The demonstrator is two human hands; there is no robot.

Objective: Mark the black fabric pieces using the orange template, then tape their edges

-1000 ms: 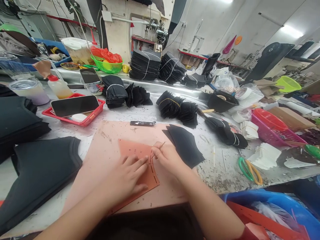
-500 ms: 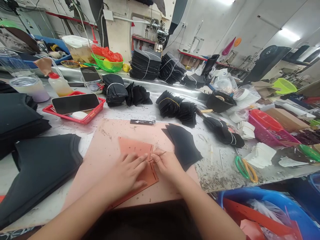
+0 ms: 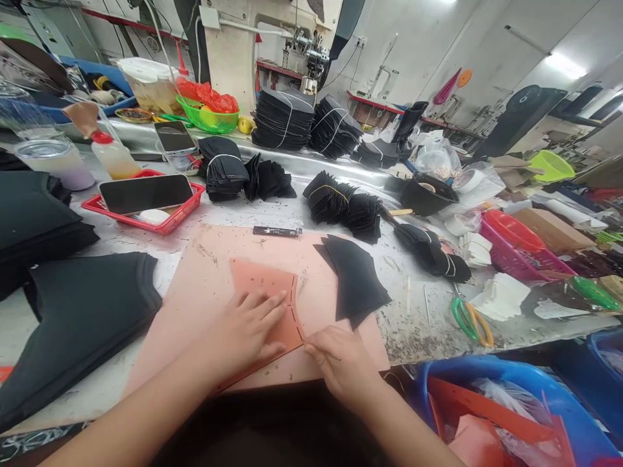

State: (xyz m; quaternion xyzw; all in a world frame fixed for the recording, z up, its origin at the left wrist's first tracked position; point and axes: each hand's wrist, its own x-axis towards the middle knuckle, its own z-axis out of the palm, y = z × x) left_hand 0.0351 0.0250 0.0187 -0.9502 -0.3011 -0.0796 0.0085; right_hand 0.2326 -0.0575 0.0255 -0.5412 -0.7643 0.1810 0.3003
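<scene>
An orange template (image 3: 265, 275) with dark slots along its right edge lies on a pale pink sheet (image 3: 209, 259). My left hand (image 3: 256, 327) rests flat across the template, fingers spread. Just beyond the template's lower right corner is my right hand (image 3: 335, 360), its fingers pinched around a thin, dark, stick-like tool (image 3: 334, 357) that is mostly hidden. Dark fabric pieces (image 3: 355, 279) overlap on the sheet's right side. A black marker-like bar (image 3: 277, 231) lies at the sheet's far edge.
Stacked dark fabric (image 3: 87, 305) is at the left, near a red basket (image 3: 168, 224) holding a phone. Tied black bundles (image 3: 335, 201) stand behind the sheet. Scissors (image 3: 472, 321) lie at the right, above a blue bin (image 3: 506, 370) beside the table's edge.
My right hand has moved down toward me along the template's right edge, from its middle to the lower corner. My left hand stays on the template. The view has shifted slightly.
</scene>
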